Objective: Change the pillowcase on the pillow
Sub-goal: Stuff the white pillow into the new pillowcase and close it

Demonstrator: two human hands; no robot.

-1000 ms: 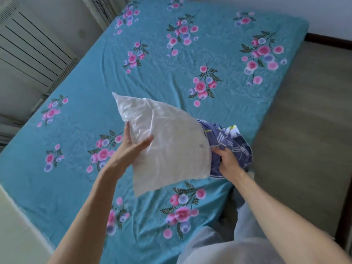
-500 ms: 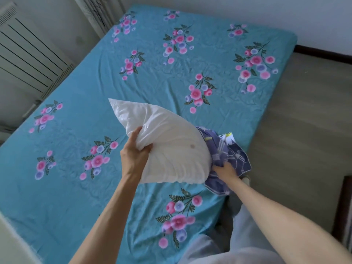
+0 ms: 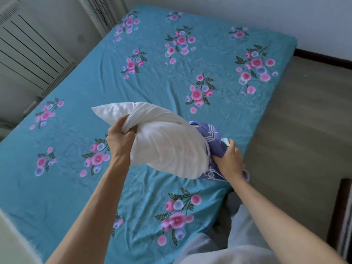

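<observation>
L hand (image 3: 120, 141) has fingers curled tight into the white pillow (image 3: 163, 141), bunching a fold of its fabric near the pillow's left end; thumb on the near side, knuckles facing the camera. R hand (image 3: 229, 161) grips the purple patterned pillowcase (image 3: 213, 138) where it's gathered at the pillow's right end; fingers curled into the cloth, index partly extended along it. Fingertips of both mostly buried in fabric.

Count: 1 pillow, 1 pillowcase, 2 hands, 1 bed (image 3: 95, 187).

Pillow is held up off the bed, above the sheet's near-right part, tilted w/ its free left corner pointing up-left. Nearly all of it is bare; only the right end meets the bunched case. Whether that end is still inside the case, can't tell.

Edges/room: bed's right edge runs just right of the pillowcase, w/ wood floor (image 3: 304, 130) beyond it. Teal floral sheet lies flat, lightly wrinkled, left of and beyond the pillow. Radiator (image 3: 32, 50) stands well left of the pillow, by the bed's far-left side. Striped rug (image 3: 342, 225) edge on the floor, well right of and nearer than the pillow.
</observation>
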